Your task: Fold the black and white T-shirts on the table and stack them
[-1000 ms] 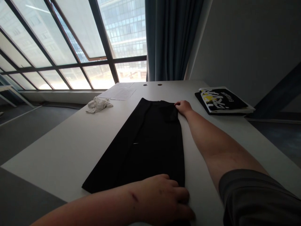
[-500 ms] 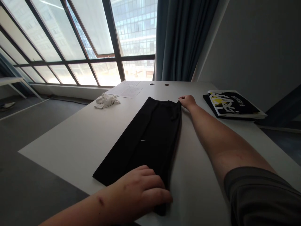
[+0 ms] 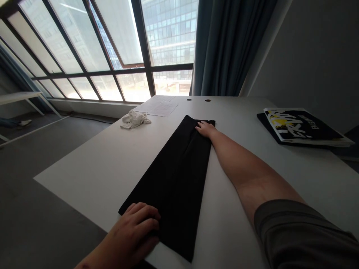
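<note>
A black folded garment, whose exact kind I cannot make out, lies lengthwise on the white table. It is a long strip that widens towards me, with a crease along part of its middle. Near its far end my right hand rests on top, fingers spread flat against the cloth. At the near left corner my left hand lies over the edge of the garment. Its fingers are bent and slightly apart, and their tips touch the fabric without a visible grip.
A crumpled white cloth and sheets of paper lie at the table's far left. To the right is a stack with a black printed cover. Two round holes pierce the far tabletop. Beyond are windows and a blue curtain.
The garment's right side has been folded over to the left and now lies flat. My right hand has let go of the far right corner and rests on top. My left hand has moved left.
</note>
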Tool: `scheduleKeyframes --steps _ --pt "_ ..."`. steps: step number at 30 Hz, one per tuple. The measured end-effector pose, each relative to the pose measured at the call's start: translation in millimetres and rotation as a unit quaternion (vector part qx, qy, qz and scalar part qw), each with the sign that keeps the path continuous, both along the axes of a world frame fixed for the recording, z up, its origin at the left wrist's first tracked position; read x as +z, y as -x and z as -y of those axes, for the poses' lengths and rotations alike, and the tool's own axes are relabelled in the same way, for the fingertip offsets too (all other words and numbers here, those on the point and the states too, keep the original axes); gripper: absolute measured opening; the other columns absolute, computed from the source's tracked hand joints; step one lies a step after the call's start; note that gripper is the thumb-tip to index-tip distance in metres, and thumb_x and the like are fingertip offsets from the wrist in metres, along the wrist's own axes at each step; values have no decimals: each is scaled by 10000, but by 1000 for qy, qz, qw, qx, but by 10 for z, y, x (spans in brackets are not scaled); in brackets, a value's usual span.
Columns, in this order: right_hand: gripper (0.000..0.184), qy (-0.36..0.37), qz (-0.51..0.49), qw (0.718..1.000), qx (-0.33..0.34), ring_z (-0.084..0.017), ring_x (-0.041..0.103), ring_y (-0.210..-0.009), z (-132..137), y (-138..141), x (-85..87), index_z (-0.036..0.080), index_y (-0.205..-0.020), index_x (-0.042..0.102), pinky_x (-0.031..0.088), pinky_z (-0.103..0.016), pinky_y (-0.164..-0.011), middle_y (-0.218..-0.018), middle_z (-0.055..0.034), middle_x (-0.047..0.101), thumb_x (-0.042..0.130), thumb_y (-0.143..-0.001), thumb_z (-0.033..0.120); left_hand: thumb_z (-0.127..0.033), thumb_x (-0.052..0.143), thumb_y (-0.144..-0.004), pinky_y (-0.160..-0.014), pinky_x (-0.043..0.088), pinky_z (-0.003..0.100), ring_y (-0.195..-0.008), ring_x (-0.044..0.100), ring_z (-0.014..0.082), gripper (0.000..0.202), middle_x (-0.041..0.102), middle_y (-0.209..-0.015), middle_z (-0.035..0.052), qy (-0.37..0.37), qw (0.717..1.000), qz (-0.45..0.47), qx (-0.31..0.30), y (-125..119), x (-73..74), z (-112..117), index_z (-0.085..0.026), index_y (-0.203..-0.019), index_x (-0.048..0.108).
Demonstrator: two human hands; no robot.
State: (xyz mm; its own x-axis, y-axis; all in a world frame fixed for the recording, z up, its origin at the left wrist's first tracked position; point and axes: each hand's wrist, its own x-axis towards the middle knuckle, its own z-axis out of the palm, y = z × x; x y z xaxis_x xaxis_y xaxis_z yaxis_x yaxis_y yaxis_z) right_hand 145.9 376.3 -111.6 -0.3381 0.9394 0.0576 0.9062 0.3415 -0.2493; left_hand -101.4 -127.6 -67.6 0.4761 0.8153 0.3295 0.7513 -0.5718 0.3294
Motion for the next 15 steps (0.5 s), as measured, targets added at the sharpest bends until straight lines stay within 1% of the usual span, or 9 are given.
scheduleKeyframes --steps 2,5,7,9,10,12,14,15 --pt "657 1 15 1000 -2 -311 253 -1600 -6 -25 -50 217 -1638 402 188 -533 -1288 -1731 -141 290 352 -1069 542 -142 617 -961 -818 576 281 -959 674 189 93 709 -1084 60 -8 1000 2 -3 34 -27 -5 -223 -992 651" --pt "684 8 27 1000 0 -323 220 -1608 -43 -58 -53 213 -1656 363 167 -568 -1285 -1743 -148 252 339 -1068 562 -145 582 -1001 -811 589 248 -953 689 173 133 706 -1089 62 -21 1000 13 -19 92 -54 -37 -234 -1022 678" --pt "677 13 23 1000 2 -333 226 -1603 -75 -77 -38 211 -1654 365 166 -589 -1277 -1740 -152 258 345 -1069 552 -151 552 -1020 -811 597 240 -953 700 171 160 706 -1087 63 -22 999 26 -24 109 -70 -74 -239 -1035 685" --pt "650 5 13 1000 10 -337 249 -1590 -105 -105 -15 220 -1632 409 181 -586 -1269 -1724 -147 306 378 -1063 532 -147 531 -1031 -792 599 238 -931 702 169 175 707 -1056 62 -27 999 34 -26 82 -85 -120 -233 -1041 683" --pt "627 -14 7 1000 10 -339 270 -1577 -113 -122 1 217 -1607 451 188 -579 -1266 -1706 -148 346 399 -1057 514 -137 522 -1032 -775 597 240 -909 699 167 182 706 -1034 61 -35 998 32 -28 48 -90 -146 -227 -1042 680" --pt "565 -85 -16 996 -2 -344 345 -1519 -100 -159 47 179 -1519 562 216 -552 -1256 -1628 -170 457 424 -1045 454 -114 505 -1033 -736 585 252 -857 684 166 195 702 -993 60 -61 997 14 -41 -54 -91 -202 -211 -1035 674" --pt "510 -165 -51 985 -21 -351 434 -1418 -24 -189 103 129 -1402 657 275 -514 -1228 -1511 -200 550 435 -1028 396 -113 503 -1040 -711 567 262 -818 661 163 182 697 -969 58 -89 994 -19 -56 -182 -81 -260 -193 -1010 664" --pt "488 -194 -73 978 -26 -352 471 -1363 48 -201 130 115 -1350 687 314 -497 -1203 -1449 -208 584 437 -1021 376 -119 508 -1045 -707 559 265 -810 649 161 170 693 -961 56 -100 992 -37 -63 -246 -76 -291 -185 -994 655"
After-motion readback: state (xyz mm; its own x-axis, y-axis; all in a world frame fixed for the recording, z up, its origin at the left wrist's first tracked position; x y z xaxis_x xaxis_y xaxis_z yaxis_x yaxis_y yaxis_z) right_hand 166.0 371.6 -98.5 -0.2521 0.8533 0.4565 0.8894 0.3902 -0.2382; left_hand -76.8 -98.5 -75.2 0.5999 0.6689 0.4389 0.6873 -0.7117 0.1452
